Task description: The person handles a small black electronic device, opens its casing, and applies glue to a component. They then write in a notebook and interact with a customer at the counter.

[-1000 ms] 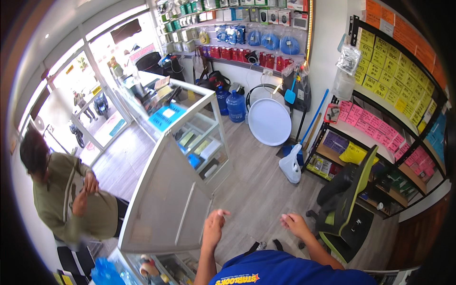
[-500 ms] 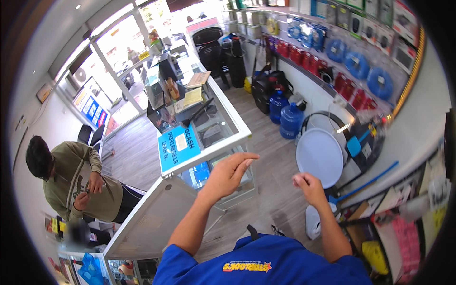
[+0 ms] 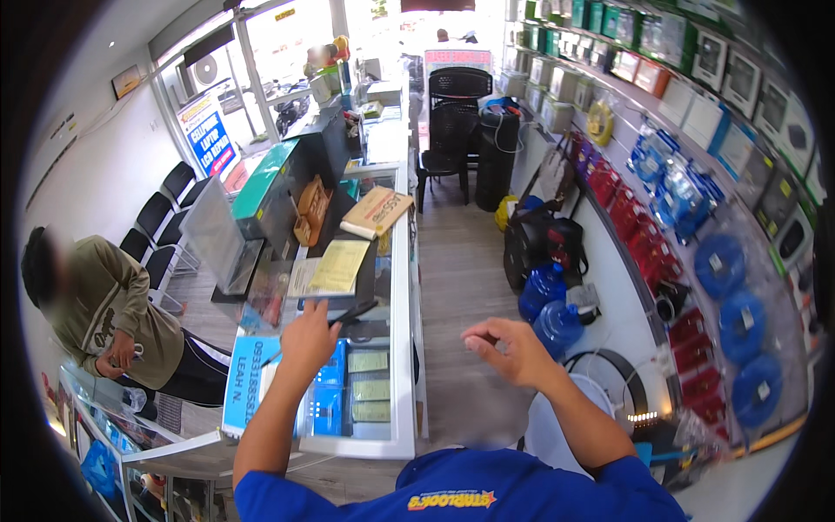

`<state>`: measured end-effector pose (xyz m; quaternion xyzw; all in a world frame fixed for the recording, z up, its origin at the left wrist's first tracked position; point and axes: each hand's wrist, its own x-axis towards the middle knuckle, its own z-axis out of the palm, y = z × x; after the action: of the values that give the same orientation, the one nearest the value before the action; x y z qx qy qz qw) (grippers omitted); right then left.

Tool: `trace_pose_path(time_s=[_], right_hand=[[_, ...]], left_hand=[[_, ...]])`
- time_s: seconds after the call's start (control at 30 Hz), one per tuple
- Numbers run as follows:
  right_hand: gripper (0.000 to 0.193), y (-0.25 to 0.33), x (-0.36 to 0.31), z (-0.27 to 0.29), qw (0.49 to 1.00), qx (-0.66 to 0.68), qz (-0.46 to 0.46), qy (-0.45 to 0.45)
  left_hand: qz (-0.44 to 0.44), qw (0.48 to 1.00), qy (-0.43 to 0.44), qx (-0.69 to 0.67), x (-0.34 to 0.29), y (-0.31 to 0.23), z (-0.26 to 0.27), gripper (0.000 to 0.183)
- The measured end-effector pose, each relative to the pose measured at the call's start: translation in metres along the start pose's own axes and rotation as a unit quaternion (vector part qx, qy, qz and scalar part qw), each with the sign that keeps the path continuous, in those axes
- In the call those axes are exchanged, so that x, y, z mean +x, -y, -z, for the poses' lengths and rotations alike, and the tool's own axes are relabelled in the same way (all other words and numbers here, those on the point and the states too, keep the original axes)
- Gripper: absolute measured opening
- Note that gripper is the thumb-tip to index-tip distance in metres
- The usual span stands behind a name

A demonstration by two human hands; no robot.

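Observation:
My left hand (image 3: 309,341) is over the glass counter (image 3: 403,365), back upward. It meets the near end of a long black object (image 3: 357,311), covering part of it; whether the fingers grip it is hidden. A blue sign (image 3: 246,383) lies beside that wrist, and several boxes (image 3: 330,404) show through the glass. Just beyond the hand are a yellow pad (image 3: 339,266) and a brown-covered book (image 3: 378,211). My right hand (image 3: 511,351) hangs over the aisle right of the counter, fingers loosely bent and apart, holding nothing.
Across the counter at left stands a person in an olive sweater (image 3: 113,304), hands together. Black chairs (image 3: 457,113) stand at the aisle's far end. Blue water jugs (image 3: 557,326), a black bag (image 3: 544,244) and a pale round lid (image 3: 557,426) line the right wall, below hanging packages (image 3: 744,322).
My view has swung left along the counter. My left hand has moved over the countertop to the black object. My right hand has shifted away from the pale round lid.

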<state>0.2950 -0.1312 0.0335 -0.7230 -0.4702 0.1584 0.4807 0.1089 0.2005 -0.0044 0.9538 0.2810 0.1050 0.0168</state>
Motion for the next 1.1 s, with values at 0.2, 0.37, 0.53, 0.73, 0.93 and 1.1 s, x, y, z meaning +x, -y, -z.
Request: trace_pose_path(time_s=[0.2,0.37,0.53,0.73,0.93,1.1], right_hand=[[0.026,-0.101,0.132,0.057,0.994,0.048,-0.001,0.094],[0.028,-0.163,0.304,0.080,0.992,0.057,0.077,0.077],[0.029,-0.190,0.495,0.063,0.984,0.057,0.165,0.029],[0.034,-0.208,0.746,0.019,0.964,0.015,0.257,-0.066],[0.051,-0.254,0.931,-0.015,0.938,-0.193,0.268,-0.110],[0.052,-0.240,0.938,-0.060,0.944,-0.249,0.201,0.075]], left_hand=[[0.073,0.995,0.060,0.000,0.007,-0.002,0.001,0.030],[0.193,0.980,0.034,-0.044,0.024,-0.037,0.014,0.036],[0.315,0.948,-0.050,-0.016,0.044,-0.095,0.042,0.046],[0.396,0.909,-0.130,0.007,0.090,-0.159,0.035,0.041],[0.466,0.866,-0.178,-0.041,0.155,-0.174,0.002,0.033],[0.510,0.843,-0.169,-0.007,0.191,-0.195,0.016,0.031]])
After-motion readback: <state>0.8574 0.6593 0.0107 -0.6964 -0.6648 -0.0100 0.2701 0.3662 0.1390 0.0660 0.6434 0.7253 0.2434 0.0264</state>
